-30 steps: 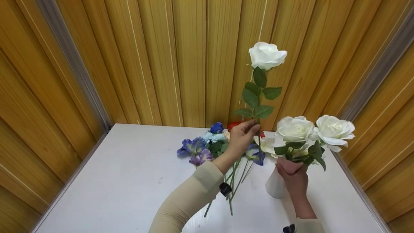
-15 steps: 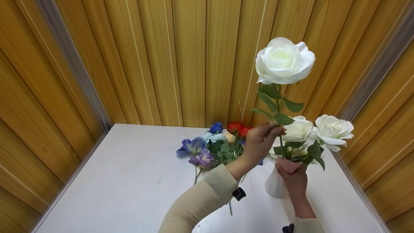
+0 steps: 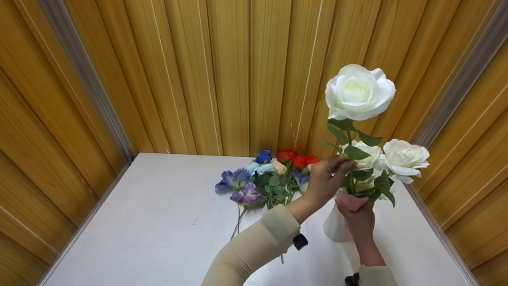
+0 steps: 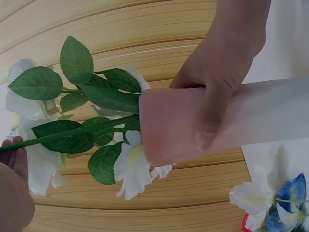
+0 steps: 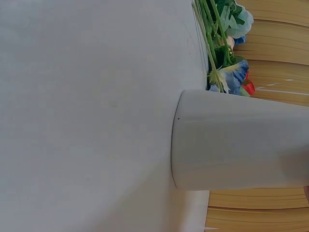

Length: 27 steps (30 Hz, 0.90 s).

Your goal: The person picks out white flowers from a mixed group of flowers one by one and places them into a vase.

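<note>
A long-stemmed white rose [image 3: 361,93] stands upright above the vase, its stem pinched between the thumb and fingers of my left hand [image 3: 322,182]. In the left wrist view the green stem [image 4: 77,131] runs to the vase's mouth, where its lower end is out of sight. My right hand [image 3: 360,223] grips the upper part of the vase [image 3: 334,227], which is pink at the top and white below, with the thumb across its side. Other white roses [image 3: 405,159] and a white ruffled flower [image 4: 133,166] stick out of the vase. The right wrist view shows the vase's base [image 5: 217,140] on the table.
Left of the vase lies a bunch of loose flowers: blue-purple ones [image 3: 237,178], a purple one [image 3: 250,193], a dark blue one [image 3: 263,156], red ones [image 3: 298,159] and a peach one [image 3: 279,167]. Wood-patterned panels [image 3: 230,79] surround the white table [image 3: 158,222].
My left hand has carried the white rose rightward over the vase, then slightly down, with the bloom tipping toward the camera. My right hand and the vase have stayed in place.
</note>
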Tool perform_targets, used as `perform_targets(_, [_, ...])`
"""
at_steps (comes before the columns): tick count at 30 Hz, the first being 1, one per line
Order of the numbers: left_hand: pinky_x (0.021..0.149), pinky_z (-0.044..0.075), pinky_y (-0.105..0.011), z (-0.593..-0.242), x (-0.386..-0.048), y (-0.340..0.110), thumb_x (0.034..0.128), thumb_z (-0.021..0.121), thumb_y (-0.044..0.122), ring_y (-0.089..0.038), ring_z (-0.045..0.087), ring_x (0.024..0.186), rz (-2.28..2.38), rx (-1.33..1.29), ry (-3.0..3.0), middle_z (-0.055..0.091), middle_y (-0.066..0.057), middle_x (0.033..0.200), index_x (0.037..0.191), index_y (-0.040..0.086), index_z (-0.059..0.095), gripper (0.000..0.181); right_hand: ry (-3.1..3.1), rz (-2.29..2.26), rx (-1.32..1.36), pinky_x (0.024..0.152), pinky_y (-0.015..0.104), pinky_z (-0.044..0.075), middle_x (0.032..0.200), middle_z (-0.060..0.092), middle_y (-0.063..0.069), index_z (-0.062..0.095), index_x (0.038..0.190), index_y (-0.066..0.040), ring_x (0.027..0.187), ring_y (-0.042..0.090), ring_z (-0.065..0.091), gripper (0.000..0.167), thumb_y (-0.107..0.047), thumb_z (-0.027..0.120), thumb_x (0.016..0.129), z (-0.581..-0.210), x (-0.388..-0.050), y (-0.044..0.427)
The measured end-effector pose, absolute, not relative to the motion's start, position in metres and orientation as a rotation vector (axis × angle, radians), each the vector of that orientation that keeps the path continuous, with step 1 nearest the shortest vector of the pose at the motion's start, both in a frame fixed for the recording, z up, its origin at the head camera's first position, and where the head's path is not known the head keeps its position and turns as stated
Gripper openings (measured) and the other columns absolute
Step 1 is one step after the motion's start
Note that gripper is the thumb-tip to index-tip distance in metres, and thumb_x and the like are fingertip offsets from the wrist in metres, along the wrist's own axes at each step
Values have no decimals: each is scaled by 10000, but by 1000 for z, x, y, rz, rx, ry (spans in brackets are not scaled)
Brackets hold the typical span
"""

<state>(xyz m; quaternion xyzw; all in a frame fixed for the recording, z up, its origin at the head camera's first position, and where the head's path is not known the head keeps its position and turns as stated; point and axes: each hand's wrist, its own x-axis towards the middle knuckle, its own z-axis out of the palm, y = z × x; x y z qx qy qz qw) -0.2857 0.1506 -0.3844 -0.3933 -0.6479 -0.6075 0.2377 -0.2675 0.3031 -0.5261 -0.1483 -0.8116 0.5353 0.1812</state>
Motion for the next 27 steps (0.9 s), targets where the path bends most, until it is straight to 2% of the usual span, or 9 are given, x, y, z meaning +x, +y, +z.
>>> perform_targets(3, [826, 551, -100, -387, -283, 150, 978, 653, 59, -287, 785, 901, -1673, -1045, -1852, 789, -204, 976, 1060, -68, 749, 179, -2297, 1511, -420, 782, -6, 320, 1498, 485, 227, 251, 1547, 5, 1262, 272, 492, 903, -295, 776, 876, -525, -267, 304])
perform_targets(5, [818, 547, -92, -388, -282, 149, 976, 664, 79, -273, 787, 918, -1674, -1041, -1895, 793, -191, 1001, 1086, -53, 757, 195, -2307, 1501, -421, 823, 38, 352, 1508, 477, 235, 240, 1552, 11, 1276, 287, 493, 914, -303, 771, 877, -525, -268, 304])
perform_targets(8, [816, 545, -87, -389, -280, 149, 969, 676, 84, -264, 788, 935, -1667, -1046, -1934, 793, -186, 1024, 1101, -49, 757, 204, -2328, 1492, -416, 991, 239, 442, 1531, 448, 256, 215, 1559, 18, 1322, 327, 479, 924, -312, 756, 885, -525, -268, 305])
perform_targets(11, [806, 536, -72, -390, -279, 150, 970, 673, 82, -249, 790, 911, -1609, -1056, -1960, 795, -176, 1014, 1080, -49, 758, 191, -2340, 1497, -425, 1097, 491, 413, 1531, 431, 289, 203, 1555, 37, 1358, 372, 461, 925, -323, 738, 892, -526, -268, 306])
perform_targets(13, [792, 530, -62, -392, -279, 151, 965, 678, 77, -242, 789, 876, -1549, -1072, -1963, 795, -174, 980, 1047, -54, 760, 175, -2343, 1509, -436, 1117, 539, 390, 1521, 431, 302, 199, 1554, 45, 1360, 387, 455, 925, -323, 730, 893, -526, -269, 307])
perform_targets(20, [790, 509, -39, -404, -276, 154, 936, 703, 31, -241, 763, 870, -1406, -1149, -1981, 777, -167, 951, 985, -56, 763, 117, -2368, 1493, -449, 1084, 535, 399, 1520, 433, 294, 176, 1570, 20, 1326, 389, 464, 973, -354, 754, 882, -528, -270, 307])
perform_targets(22, [801, 501, -33, -406, -276, 155, 934, 714, 47, -219, 758, 879, -1364, -1141, -1994, 782, -144, 961, 988, -40, 778, 121, -2357, 1465, -453, 1045, 518, 420, 1474, 480, 315, 222, 1543, 30, 1282, 397, 503, 944, -328, 771, 864, -528, -270, 307])
perform_targets(25, [774, 484, -22, -406, -275, 156, 931, 730, 85, -166, 742, 838, -1279, -1116, -2014, 796, -97, 967, 984, -1, 801, 123, -2336, 1429, -449, 964, 437, 438, 1405, 540, 326, 277, 1508, 34, 1213, 389, 547, 888, -281, 779, 847, -529, -269, 306])
perform_targets(27, [745, 466, -11, -404, -274, 158, 933, 738, 118, -127, 733, 803, -1217, -1097, -2035, 806, -59, 961, 982, 30, 813, 126, -2313, 1430, -437, 911, 317, 426, 1402, 557, 312, 280, 1517, 9, 1192, 366, 556, 887, -245, 789, 836, -529, -269, 306])
